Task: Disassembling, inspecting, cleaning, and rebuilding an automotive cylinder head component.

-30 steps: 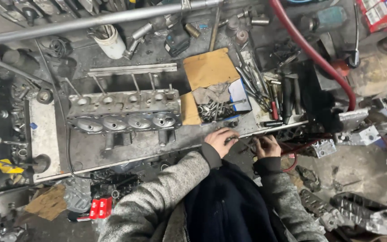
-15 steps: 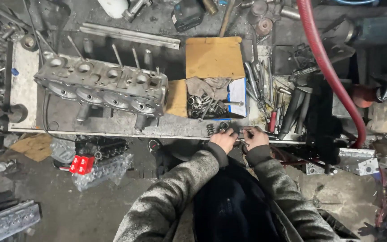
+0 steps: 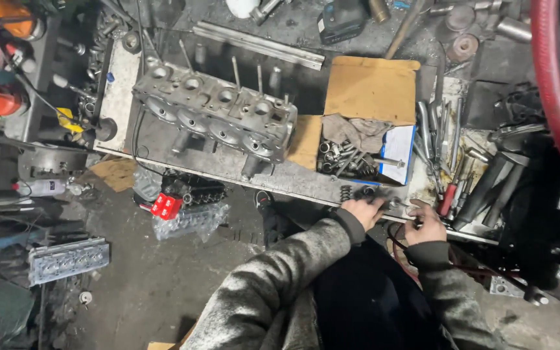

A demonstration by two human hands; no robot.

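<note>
My left hand [image 3: 364,211] rests at the front edge of the metal workbench [image 3: 228,170], fingers curled over small metal parts next to a coil spring [image 3: 345,192]. My right hand [image 3: 426,224] is just to its right, closed around a small metal piece; what it is stays too small to tell. An open cardboard box [image 3: 367,139] full of bolts and sockets sits directly beyond both hands. A grey aluminium cylinder head [image 3: 218,115] lies on the bench to the left.
Screwdrivers and hand tools [image 3: 452,155] lie right of the box. A thick red hose [image 3: 555,97] runs down the right side. On the floor at left lie a red part [image 3: 166,206], a wrapped engine piece [image 3: 192,217] and another cylinder head [image 3: 67,260].
The view has swung left and closer to the bench. Both hands have come nearer each other at the bench edge, below the cardboard box.
</note>
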